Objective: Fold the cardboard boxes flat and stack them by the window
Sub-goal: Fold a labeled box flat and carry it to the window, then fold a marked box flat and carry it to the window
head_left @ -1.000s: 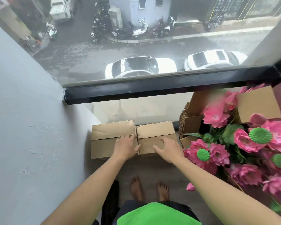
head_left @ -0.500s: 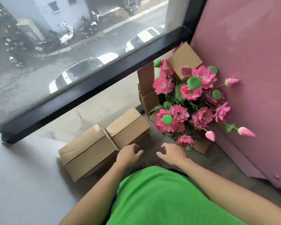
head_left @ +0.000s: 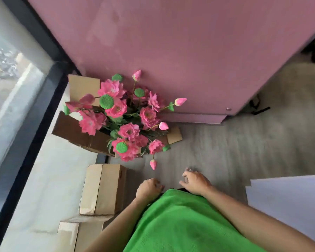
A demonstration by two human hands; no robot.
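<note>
Two closed cardboard boxes lie on the floor beside the window: one (head_left: 103, 189) left of my hands, the other (head_left: 75, 237) at the bottom edge, partly hidden by my left arm. My left hand (head_left: 148, 189) hangs over the floor with fingers loosely curled, holding nothing, just right of the nearer box. My right hand (head_left: 195, 181) is also empty, fingers loosely bent. More cardboard (head_left: 75, 132) stands by the window under the flowers.
A bunch of pink artificial flowers (head_left: 125, 120) rises from an open box against a pink wall (head_left: 171, 42). The window frame (head_left: 38, 113) runs along the left. A white panel (head_left: 289, 202) juts in at the right. Grey floor (head_left: 235, 146) lies ahead.
My hands have come off the two boxes and drawn back toward my body. The view has swung right, away from the window toward the pink wall and floor.
</note>
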